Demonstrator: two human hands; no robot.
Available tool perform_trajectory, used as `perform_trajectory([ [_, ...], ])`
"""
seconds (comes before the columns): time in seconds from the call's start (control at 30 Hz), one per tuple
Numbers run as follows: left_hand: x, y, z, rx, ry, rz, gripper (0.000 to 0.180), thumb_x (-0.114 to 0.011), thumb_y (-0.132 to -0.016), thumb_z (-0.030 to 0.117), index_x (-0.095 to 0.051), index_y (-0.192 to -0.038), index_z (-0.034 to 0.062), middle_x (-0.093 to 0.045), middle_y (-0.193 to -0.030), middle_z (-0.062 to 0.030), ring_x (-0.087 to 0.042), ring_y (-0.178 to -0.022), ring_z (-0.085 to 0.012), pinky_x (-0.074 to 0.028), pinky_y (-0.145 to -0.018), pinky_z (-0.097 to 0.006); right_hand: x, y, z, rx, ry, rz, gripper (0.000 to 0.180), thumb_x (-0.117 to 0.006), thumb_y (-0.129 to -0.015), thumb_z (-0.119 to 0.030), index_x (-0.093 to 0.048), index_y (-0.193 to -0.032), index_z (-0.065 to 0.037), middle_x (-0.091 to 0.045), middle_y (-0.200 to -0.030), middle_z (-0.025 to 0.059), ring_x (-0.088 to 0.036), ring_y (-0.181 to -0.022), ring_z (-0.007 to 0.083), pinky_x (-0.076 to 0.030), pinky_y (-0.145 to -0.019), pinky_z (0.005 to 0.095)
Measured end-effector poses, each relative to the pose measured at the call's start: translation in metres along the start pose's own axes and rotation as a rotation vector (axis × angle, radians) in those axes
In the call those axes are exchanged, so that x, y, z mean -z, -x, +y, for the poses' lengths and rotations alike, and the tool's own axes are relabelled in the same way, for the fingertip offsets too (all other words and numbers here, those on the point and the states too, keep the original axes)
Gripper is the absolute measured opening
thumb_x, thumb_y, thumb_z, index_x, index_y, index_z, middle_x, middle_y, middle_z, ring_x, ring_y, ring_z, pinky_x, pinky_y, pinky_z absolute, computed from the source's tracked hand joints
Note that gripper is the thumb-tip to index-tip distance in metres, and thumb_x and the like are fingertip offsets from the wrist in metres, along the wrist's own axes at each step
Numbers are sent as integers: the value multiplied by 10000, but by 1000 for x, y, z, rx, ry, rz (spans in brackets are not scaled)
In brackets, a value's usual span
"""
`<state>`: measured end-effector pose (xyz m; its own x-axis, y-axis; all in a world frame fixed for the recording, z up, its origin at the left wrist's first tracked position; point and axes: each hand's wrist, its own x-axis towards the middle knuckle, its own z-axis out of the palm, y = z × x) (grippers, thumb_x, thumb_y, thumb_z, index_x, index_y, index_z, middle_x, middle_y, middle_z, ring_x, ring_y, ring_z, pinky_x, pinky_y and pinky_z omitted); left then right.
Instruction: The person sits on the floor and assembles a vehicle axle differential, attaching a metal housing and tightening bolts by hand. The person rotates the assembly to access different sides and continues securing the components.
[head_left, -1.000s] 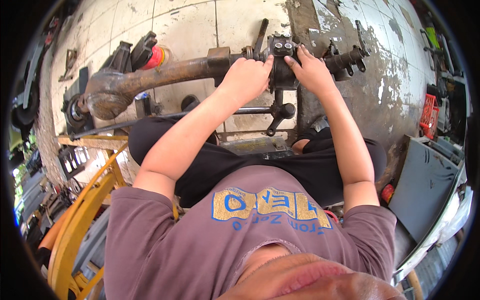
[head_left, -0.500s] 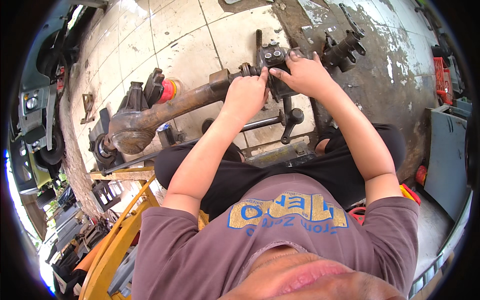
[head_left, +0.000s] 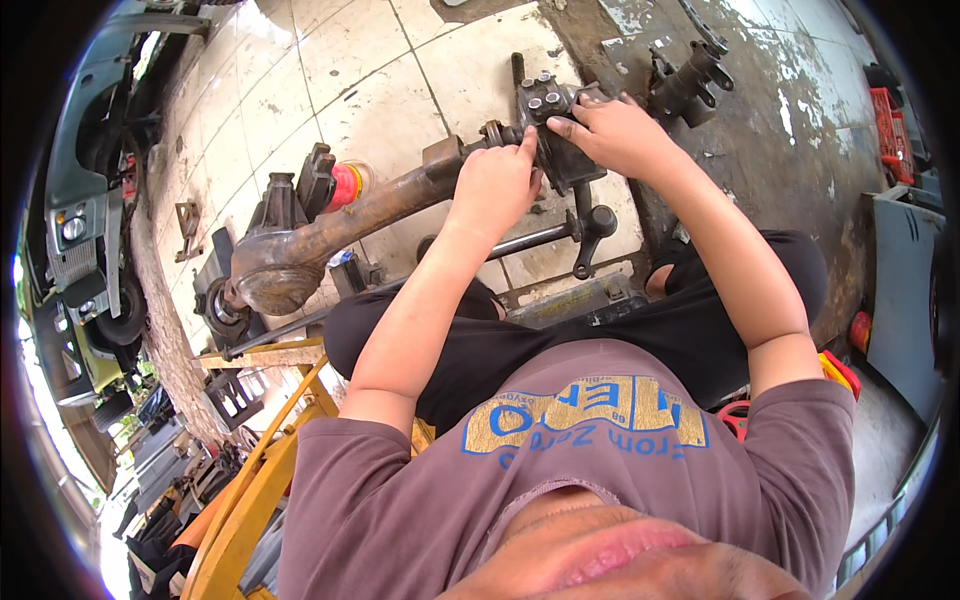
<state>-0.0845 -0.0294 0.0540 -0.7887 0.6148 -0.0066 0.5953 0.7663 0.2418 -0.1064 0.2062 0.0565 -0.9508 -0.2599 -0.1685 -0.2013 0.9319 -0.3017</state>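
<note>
A rusty axle housing (head_left: 375, 212) lies slantwise across the floor before me, with a round differential bulge at its left end. At its right end sits a dark steering knuckle (head_left: 570, 168), topped by several shiny bolt heads (head_left: 546, 96). My left hand (head_left: 497, 185) is at the joint beside the knuckle, index finger stretched against it and the other fingers curled; what they hold, if anything, is hidden. Across the knuckle's right side rests my right hand (head_left: 622, 135), thumb and fingers apart. A steel tie rod (head_left: 525, 241) with an arm at its end runs below.
A dark metal hub part (head_left: 690, 88) stands on the floor at the far right. A red-and-yellow roll (head_left: 347, 184) lies behind the axle. Near my left side is a yellow metal frame (head_left: 250, 470). At right stands a grey cabinet (head_left: 905, 290); parked vehicles line the left.
My view has shifted slightly, so the scene sits a little farther right. Both hands stay at the knuckle; the right thumb has lifted a bit toward the bolts.
</note>
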Motion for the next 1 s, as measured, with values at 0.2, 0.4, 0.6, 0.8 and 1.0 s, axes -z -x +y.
perform_trajectory([
  [0.2, 1, 1, 1, 37, 25, -24, 589, -742, -952, 262, -630, -1468, -1, -758, -927, -143, -754, -888, -343, -601, -827, -463, -3, -5, -5, -7, 51, -61, 819, -411, -1110, -652, -568, -1507, 47, -532, -1616, 257, -556, -1473, 384, -374, -1221, 664],
  [0.4, -4, 3, -1, 18, -14, -8, 613, -762, -934, 287, -637, -1465, 6, -764, -920, -96, -758, -877, -279, -589, -829, -430, 1, -2, -8, -3, 85, -98, 814, -449, -1096, -650, -555, -1514, 41, -557, -1593, 251, -572, -1459, 380, -392, -1206, 666],
  [0.6, -3, 1, 1, 43, 16, -35, 596, -733, -954, 252, -617, -1487, 12, -762, -944, -132, -755, -897, -335, -601, -830, -462, -13, -2, 1, -26, 33, -5, 761, -483, -1103, -606, -560, -1524, 23, -557, -1594, 240, -589, -1419, 414, -415, -1210, 617],
  [0.8, -3, 4, -3, 40, 21, 4, 582, -736, -953, 261, -634, -1470, 13, -759, -919, -126, -751, -878, -330, -596, -841, -451, -14, -4, -1, -40, 21, 27, 819, -490, -1094, -633, -533, -1548, 48, -458, -1670, 253, -546, -1456, 426, -428, -1221, 528],
  [1.0, -10, 5, 1, 50, -2, 1, 619, -764, -929, 267, -628, -1485, 31, -762, -903, -106, -752, -879, -293, -591, -867, -432, -19, -2, 5, -9, -29, -12, 862, -435, -1100, -660, -461, -1605, 39, -430, -1694, 255, -433, -1568, 386, -321, -1277, 620],
])
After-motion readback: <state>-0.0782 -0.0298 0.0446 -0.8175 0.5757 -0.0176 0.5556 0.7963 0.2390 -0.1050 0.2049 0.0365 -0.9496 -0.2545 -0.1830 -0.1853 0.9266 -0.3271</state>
